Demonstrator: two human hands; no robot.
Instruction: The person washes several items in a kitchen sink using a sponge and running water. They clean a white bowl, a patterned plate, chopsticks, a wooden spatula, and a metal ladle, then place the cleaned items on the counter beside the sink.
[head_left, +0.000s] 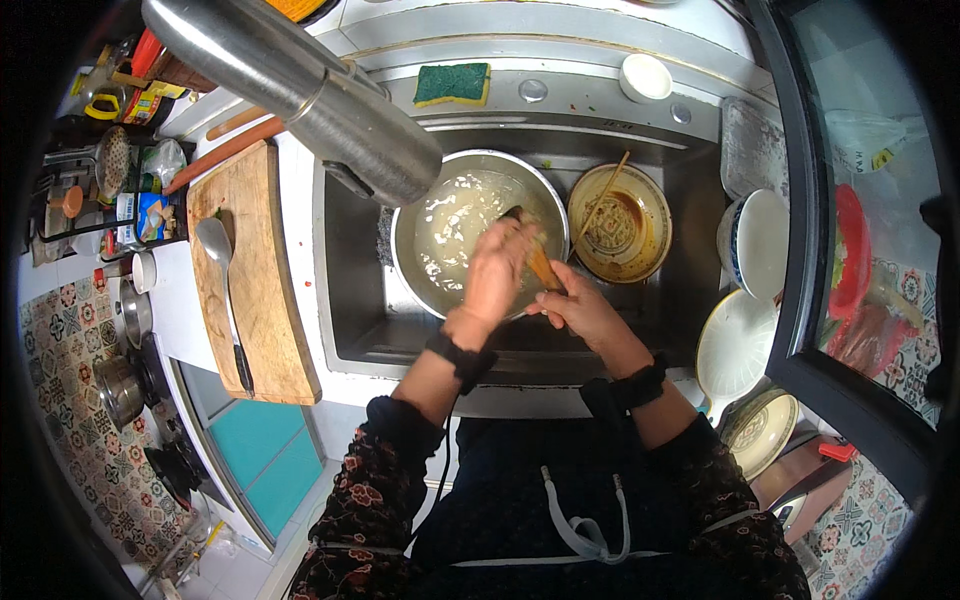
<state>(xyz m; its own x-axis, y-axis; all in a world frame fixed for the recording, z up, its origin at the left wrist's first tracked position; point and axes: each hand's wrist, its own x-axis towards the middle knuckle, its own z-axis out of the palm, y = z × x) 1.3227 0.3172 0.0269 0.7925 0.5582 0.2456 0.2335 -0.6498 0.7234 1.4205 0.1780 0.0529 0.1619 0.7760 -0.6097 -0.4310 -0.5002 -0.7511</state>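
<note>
My right hand (576, 304) grips the end of a wooden-handled utensil (544, 271) over the right side of a round metal pot (564, 217). My left hand (495, 262) is closed over the utensil farther along, its fingers blurred. A dark tip shows beyond those fingers, but the rest of the utensil's far part is hidden. Cloudy water (457, 225) with bright reflections fills much of the pot, which sits in the stainless steel sink (360, 315). Beside the pot, a patterned bowl (649, 251) with brown residue holds a chopstick-like wooden stick (604, 196).
A metal faucet (322, 97) juts over the pot's upper left. The sponge (451, 84) and a small white bowl (646, 78) stand on the back ledge. On the left, a spatula (229, 300) lies on a wooden cutting board (262, 285). Dishes (739, 330) and a window frame (787, 300) border the right.
</note>
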